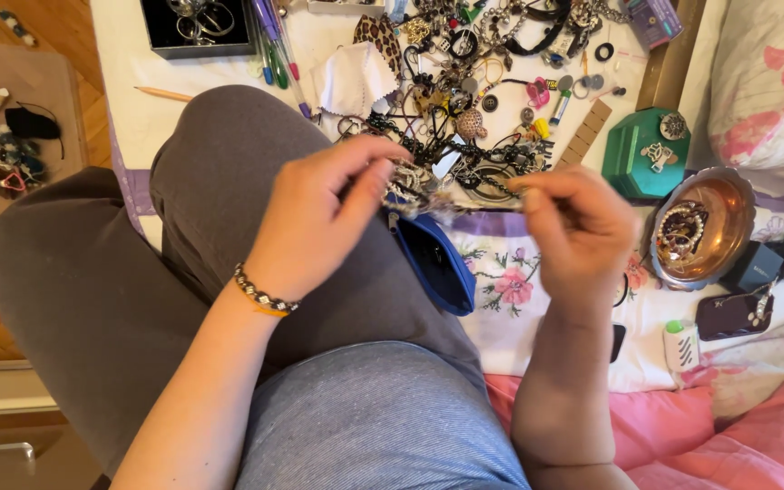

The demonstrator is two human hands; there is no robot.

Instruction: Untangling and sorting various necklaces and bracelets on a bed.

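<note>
Silvery chain (419, 186) stretches above the lap, pinched between left hand (315, 218) and right hand (573, 231) (fingers closed on its ends). Pulling harder could tighten the tangle or snap a link, I judge, dropping it onto the blue pouch (437, 263).

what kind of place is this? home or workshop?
Likely a home bedroom: the person sits on a bed with a floral sheet, a pink quilt and a floral pillow. Both hands work a metal chain above a heap of jewellery.
</note>
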